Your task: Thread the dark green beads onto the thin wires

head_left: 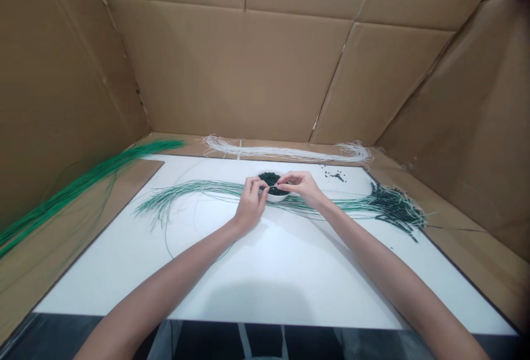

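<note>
A person's left hand [250, 206] and right hand [301, 188] meet over a small round white bowl [278, 197] heaped with dark green beads [270, 179] on a white board [290, 271] inside a brown cardboard enclosure [232, 67]. Thumbs and forefingers of both hands are drawn narrow, and appear to pinch a thin pale wire [272, 186] whose long axis runs roughly left to right across the bowl, just above the beads. The bowl sits directly beneath the fingertips, between the two hands, neither clearly nearer. Behind the wrists, a long sweep of thin green-and-white strands [186, 190] crosses the board, ending at the right in a dense cluster of dark-beaded strands [395, 205]. A coiled bundle of white strands [285, 153] lies along the back, a bright green bundle of strands [95, 183] rests on the cardboard at left, and a few loose dark beads [335, 175] dot the board's far edge.
</note>
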`<state>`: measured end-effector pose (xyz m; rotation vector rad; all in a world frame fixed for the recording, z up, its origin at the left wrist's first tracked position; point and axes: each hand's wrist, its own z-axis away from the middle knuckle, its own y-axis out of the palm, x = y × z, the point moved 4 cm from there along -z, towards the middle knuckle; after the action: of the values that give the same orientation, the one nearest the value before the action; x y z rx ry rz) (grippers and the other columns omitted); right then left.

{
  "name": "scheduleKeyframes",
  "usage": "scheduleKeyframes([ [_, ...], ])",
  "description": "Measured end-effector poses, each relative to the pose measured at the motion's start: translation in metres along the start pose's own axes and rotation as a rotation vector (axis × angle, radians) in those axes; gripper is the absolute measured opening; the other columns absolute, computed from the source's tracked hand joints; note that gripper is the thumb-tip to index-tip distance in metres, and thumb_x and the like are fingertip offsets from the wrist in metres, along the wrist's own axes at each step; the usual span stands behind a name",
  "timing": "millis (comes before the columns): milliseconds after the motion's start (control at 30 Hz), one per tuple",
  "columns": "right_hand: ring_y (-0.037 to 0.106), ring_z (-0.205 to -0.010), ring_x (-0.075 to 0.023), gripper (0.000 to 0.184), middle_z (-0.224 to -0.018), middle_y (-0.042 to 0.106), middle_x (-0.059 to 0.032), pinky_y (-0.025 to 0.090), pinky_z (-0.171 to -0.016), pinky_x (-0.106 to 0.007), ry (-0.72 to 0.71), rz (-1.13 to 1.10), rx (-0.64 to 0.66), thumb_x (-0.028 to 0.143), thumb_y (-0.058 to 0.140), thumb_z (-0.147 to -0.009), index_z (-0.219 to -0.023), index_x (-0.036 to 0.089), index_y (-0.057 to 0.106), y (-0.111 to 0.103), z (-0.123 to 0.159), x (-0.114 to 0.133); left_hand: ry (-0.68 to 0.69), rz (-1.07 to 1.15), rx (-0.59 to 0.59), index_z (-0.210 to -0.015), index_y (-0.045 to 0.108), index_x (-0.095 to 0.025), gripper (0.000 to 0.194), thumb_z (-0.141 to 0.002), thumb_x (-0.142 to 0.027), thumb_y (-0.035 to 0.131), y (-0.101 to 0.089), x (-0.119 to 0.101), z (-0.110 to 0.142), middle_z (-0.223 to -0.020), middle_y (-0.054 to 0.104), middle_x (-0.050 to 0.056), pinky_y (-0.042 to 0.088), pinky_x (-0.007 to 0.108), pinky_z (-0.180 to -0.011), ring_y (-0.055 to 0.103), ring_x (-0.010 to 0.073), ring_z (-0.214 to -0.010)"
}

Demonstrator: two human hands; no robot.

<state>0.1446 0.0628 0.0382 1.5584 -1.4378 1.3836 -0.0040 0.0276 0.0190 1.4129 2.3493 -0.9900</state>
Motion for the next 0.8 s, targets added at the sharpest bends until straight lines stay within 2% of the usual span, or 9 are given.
scheduleKeyframes([
  [133,0.061,-0.072,-0.0167,0.025,-0.075,0.066,-0.0057,0.046,-0.068,-0.029,-0.08,0.184,-0.044,0.036,0.064,-0.061,-0.072,0.014,0.063,-0.014,-0.005,0.005,-0.011,0.001,0.01,-0.089,0.045,-0.017,0.01,-0.084,-0.02,0.037,0.0,0.0,0.0,-0.092,0.041,0.006,0.042,0.027,-0.078,0.046,0.0139,-0.088],
  [233,0.06,-0.072,-0.0165,0.02,-0.074,0.066,-0.0044,0.043,-0.073,-0.029,-0.148,0.619,-0.182,0.034,0.057,-0.068,-0.073,0.016,0.065,-0.051,-0.01,0.001,-0.005,0.009,0.007,-0.088,0.045,-0.017,0.01,-0.084,-0.02,0.037,0.0,-0.001,-0.001,-0.091,0.041,0.006,0.042,0.027,-0.078,0.046,0.0138,-0.088],
  [300,0.06,-0.071,-0.0167,0.019,-0.075,0.067,-0.0044,0.041,-0.073,-0.027,-0.061,0.89,-0.253,0.03,0.053,-0.071,-0.076,0.018,0.066,-0.082,-0.012,-0.015,0.0,0.014,0.001,-0.088,0.045,-0.017,0.009,-0.084,-0.019,0.037,-0.001,-0.002,-0.001,-0.09,0.041,0.006,0.041,0.028,-0.079,0.046,0.0136,-0.088],
  [367,0.06,-0.073,-0.0184,0.02,-0.077,0.068,-0.0058,0.04,-0.07,-0.027,0.119,1.121,-0.29,0.028,0.051,-0.072,-0.079,0.018,0.067,-0.113,-0.011,-0.038,-0.001,0.018,0.0,-0.088,0.044,-0.017,0.009,-0.084,-0.019,0.037,-0.001,-0.002,-0.001,-0.09,0.041,0.006,0.041,0.028,-0.08,0.046,0.0135,-0.088],
  [467,0.058,-0.083,-0.0204,0.021,-0.086,0.067,-0.0069,0.039,-0.07,-0.026,0.251,1.321,-0.242,0.025,0.05,-0.072,-0.081,0.019,0.068,-0.139,-0.004,-0.067,-0.004,0.021,0.002,-0.088,0.044,-0.017,0.009,-0.084,-0.019,0.037,0.0,-0.001,-0.001,-0.09,0.041,0.006,0.041,0.028,-0.08,0.045,0.0136,-0.088],
  [567,0.056,-0.088,-0.0216,0.022,-0.088,0.067,-0.0065,0.038,-0.072,-0.027,0.24,1.357,-0.198,0.025,0.048,-0.074,-0.081,0.02,0.069,-0.147,-0.001,-0.078,-0.011,0.022,0.003,-0.088,0.044,-0.017,0.009,-0.084,-0.019,0.037,0.0,0.0,0.0,-0.09,0.041,0.006,0.041,0.028,-0.08,0.045,0.0137,-0.088],
  [633,0.057,-0.087,-0.0214,0.023,-0.09,0.066,-0.0069,0.039,-0.072,-0.027,0.228,1.315,-0.208,0.025,0.048,-0.075,-0.083,0.018,0.068,-0.149,-0.003,-0.072,-0.021,0.024,0.007,-0.088,0.044,-0.017,0.009,-0.084,-0.019,0.037,0.001,0.002,0.0,-0.09,0.041,0.006,0.041,0.027,-0.079,0.046,0.0136,-0.088],
  [733,0.058,-0.084,-0.0201,0.026,-0.091,0.066,-0.0082,0.039,-0.072,-0.026,0.119,1.206,-0.294,0.026,0.046,-0.077,-0.087,0.015,0.067,-0.141,-0.011,-0.04,-0.03,0.026,0.01,-0.089,0.044,-0.017,0.009,-0.084,-0.02,0.037,0.001,0.002,0.0,-0.091,0.041,0.006,0.041,0.027,-0.078,0.046,0.0138,-0.088],
  [800,0.059,-0.078,-0.0189,0.027,-0.085,0.067,-0.0079,0.04,-0.069,-0.027,0.005,1.119,-0.352,0.028,0.045,-0.078,-0.086,0.015,0.067,-0.12,-0.015,-0.011,-0.037,0.026,0.004,-0.089,0.044,-0.017,0.009,-0.084,-0.02,0.036,0.001,0.003,0.0,-0.092,0.041,0.006,0.041,0.027,-0.077,0.046,0.0139,-0.088],
])
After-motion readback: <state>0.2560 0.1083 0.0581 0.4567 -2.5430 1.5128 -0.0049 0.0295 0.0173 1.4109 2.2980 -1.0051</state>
